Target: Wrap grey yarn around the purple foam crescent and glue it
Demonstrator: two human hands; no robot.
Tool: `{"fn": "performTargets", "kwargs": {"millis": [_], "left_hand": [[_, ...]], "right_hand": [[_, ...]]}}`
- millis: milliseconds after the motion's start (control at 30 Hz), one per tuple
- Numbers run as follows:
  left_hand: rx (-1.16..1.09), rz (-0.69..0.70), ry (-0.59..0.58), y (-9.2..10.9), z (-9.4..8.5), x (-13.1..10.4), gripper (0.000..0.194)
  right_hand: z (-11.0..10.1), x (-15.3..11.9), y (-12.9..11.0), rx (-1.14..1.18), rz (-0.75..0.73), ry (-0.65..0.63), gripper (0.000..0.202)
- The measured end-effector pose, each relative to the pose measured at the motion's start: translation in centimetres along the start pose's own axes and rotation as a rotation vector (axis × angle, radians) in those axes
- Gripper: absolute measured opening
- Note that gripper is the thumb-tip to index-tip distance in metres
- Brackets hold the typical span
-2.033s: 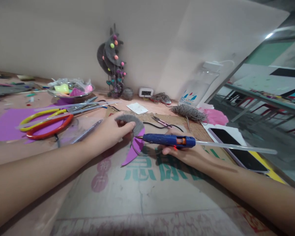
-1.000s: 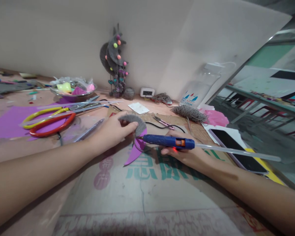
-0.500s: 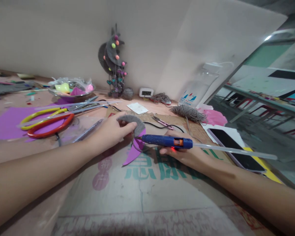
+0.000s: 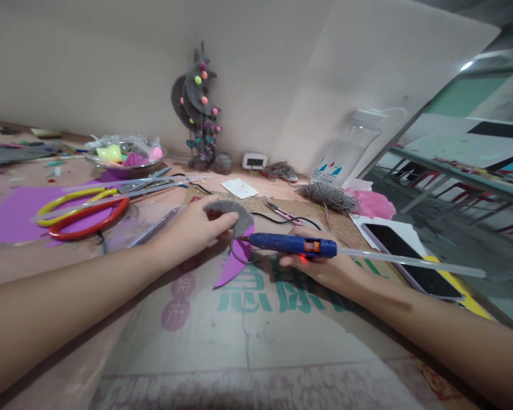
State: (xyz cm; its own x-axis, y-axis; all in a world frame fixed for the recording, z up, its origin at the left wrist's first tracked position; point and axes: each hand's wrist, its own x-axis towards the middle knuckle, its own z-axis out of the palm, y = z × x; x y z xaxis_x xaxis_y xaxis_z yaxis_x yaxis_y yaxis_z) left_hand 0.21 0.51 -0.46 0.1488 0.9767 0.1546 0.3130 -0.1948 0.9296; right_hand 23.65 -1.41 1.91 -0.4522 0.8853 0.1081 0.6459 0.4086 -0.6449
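Between the thumb and fingers of my left hand point(image 4: 203, 229) is a crescent point(image 4: 235, 259), its upper part wrapped in grey yarn and its lower part bare purple. A strand of yarn loops around its lower half. My right hand point(image 4: 312, 265) is closed around a blue hot glue gun point(image 4: 293, 245) with an orange part and a small red light. The gun's nozzle meets the crescent where the wrapped part ends. A long clear glue stick point(image 4: 410, 262) sticks out of the gun's back end. Whether glue is coming out is too small to tell.
Cardboard point(image 4: 205, 341) lies under my hands. Scissors point(image 4: 89, 216), purple sheets point(image 4: 8, 213) and a metal bowl point(image 4: 126, 168) are at left. Behind are a moon decoration point(image 4: 196, 97), a small clock point(image 4: 255, 162) and a cutter point(image 4: 284, 213). Grey yarn point(image 4: 329, 197), a bottle point(image 4: 346, 148) and a phone point(image 4: 410, 259) stand right.
The glue gun has shifted very slightly to the right. My left hand and the crescent stay almost still.
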Motion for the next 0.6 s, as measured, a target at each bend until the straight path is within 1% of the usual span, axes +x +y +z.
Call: {"fn": "performTargets", "kwargs": {"millis": [67,233,300,500,600], "left_hand": [[0.027,0.013,0.009,0.04,-0.07,0.10,0.017],[0.031,-0.005,-0.021,0.29,-0.22,0.14,0.019],[0.019,-0.011,-0.028,0.20,-0.24,0.12,0.020],[0.035,-0.016,-0.014,-0.32,-0.25,0.22,0.022],[0.054,-0.021,0.000,-0.21,-0.27,0.20,0.022]], "right_hand": [[0.08,0.04,0.44,-0.004,0.004,0.028,0.030],[0.10,-0.07,0.97,-0.043,0.058,0.017,0.032],[0.08,-0.18,0.98,-0.046,0.077,0.031,0.032],[-0.18,-0.19,0.84,-0.086,0.069,0.047,0.032],[-0.22,-0.15,0.68,-0.052,0.053,0.065,0.031]]}}
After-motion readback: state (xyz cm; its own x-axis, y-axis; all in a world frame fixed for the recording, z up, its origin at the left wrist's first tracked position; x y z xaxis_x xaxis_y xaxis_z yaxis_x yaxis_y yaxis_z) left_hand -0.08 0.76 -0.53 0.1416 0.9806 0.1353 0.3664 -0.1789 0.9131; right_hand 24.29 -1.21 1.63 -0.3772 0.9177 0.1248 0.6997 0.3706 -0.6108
